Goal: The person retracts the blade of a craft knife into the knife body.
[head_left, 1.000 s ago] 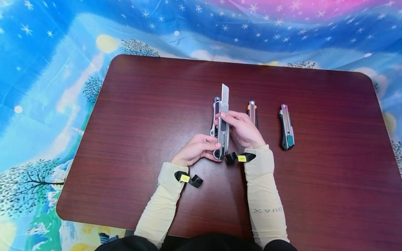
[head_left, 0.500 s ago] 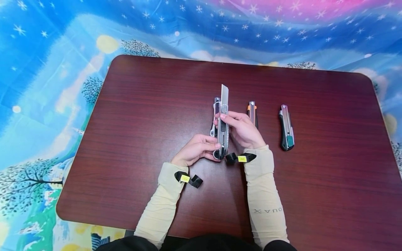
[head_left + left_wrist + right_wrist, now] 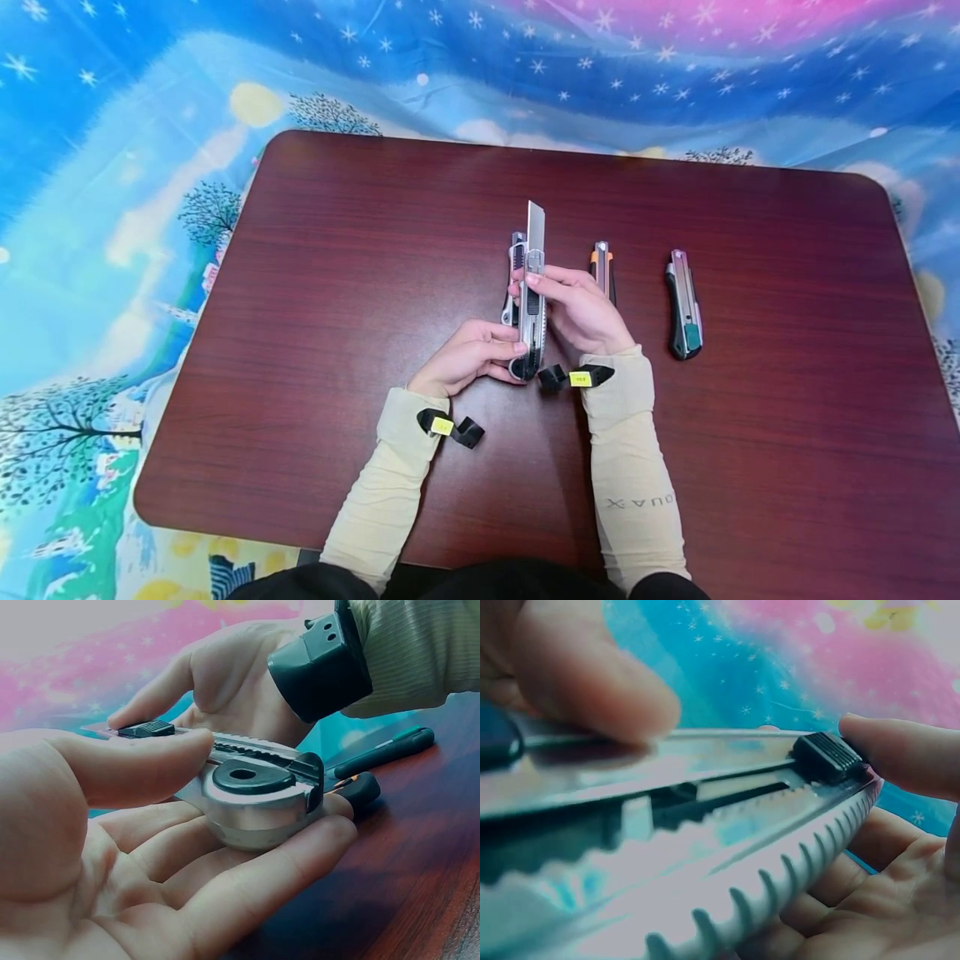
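Observation:
Both hands hold a silver snap-off utility knife [image 3: 533, 321] above the table, its wide blade [image 3: 536, 225] out and pointing away from me. My left hand [image 3: 468, 354] pinches the rounded rear end between thumb and fingers; in the left wrist view, the black end cap [image 3: 253, 777] shows beside that thumb. Nearer the blade, my right hand [image 3: 588, 308] grips the body, thumb on top. The ribbed black slider [image 3: 827, 755] lies right at the right thumb's tip in the right wrist view. A second silver-and-black knife [image 3: 517, 250] lies on the table, partly hidden behind the held one.
On the dark red wood table [image 3: 345, 250], an orange-and-black utility knife [image 3: 602, 262] lies partly behind my right hand. Farther right is a black-and-green one [image 3: 684, 308]. A patterned blue cloth [image 3: 480, 75] hangs beyond the table's back and left edges.
Hands and knife stay almost exactly in place, and the blade reaches out about as far as before. The cloth at the left has shifted slightly leftward.

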### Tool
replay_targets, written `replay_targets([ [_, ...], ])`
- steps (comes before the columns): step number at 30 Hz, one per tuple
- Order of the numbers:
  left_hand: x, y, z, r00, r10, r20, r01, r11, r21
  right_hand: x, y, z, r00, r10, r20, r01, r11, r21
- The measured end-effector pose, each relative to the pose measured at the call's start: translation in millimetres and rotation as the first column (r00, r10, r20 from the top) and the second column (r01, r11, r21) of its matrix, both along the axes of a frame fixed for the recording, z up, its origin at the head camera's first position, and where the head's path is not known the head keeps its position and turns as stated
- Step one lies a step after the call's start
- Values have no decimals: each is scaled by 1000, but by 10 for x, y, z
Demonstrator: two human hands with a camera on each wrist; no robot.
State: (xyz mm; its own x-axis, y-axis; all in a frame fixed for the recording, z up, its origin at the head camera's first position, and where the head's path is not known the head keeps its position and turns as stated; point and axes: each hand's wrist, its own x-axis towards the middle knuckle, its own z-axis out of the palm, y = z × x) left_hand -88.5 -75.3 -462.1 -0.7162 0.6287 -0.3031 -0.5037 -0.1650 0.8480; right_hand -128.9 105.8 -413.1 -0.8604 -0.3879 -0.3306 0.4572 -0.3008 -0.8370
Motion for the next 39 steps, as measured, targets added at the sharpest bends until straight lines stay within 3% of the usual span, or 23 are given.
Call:
replay_targets([
  [15,-17,4,1,1000,13,-10,-13,1000,-23,-8,5,7,1000,7,14,-6,996,-86],
  [25,-15,6,-21,1000,27,-2,-27,999,-22,-7,0,-5,1000,27,-13,-28,998,-59],
  [39,-10,7,-31,999,40,4,-40,999,-22,-8,-4,-22,1000,24,-15,-25,996,-90],
])
